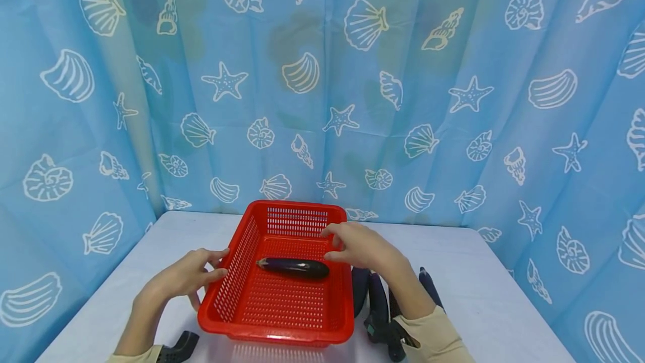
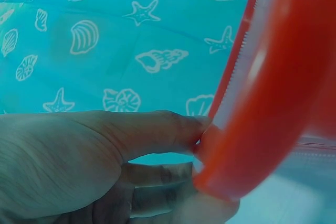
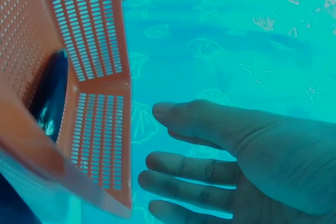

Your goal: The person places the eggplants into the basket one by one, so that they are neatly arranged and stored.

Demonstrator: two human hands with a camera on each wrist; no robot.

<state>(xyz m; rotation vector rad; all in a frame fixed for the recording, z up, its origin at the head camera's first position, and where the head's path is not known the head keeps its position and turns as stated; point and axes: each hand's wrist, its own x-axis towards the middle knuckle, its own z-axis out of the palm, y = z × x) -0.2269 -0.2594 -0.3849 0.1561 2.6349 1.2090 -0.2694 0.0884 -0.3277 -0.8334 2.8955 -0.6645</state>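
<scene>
A red perforated plastic basket point(image 1: 282, 329) stands on the white table, with one dark purple eggplant point(image 1: 297, 267) lying crosswise inside it. My left hand point(image 1: 181, 273) is at the basket's left side, thumb and index finger apart, their tips against the rim. Seen from the left wrist, the thumb point(image 2: 173, 127) meets the rim's outer edge and the lower fingers are partly hidden behind the rim. My right hand point(image 1: 360, 245) is over the basket's right rim, fingers spread and holding nothing. In the right wrist view, a gap separates its fingertips point(image 3: 157, 161) from the basket wall.
Several dark eggplants point(image 1: 378, 298) lie on the table right of the basket, partly hidden under my right forearm. The white table point(image 1: 504, 307) extends to both sides. A blue curtain point(image 1: 322, 99) with white shell and starfish prints hangs behind and beside it.
</scene>
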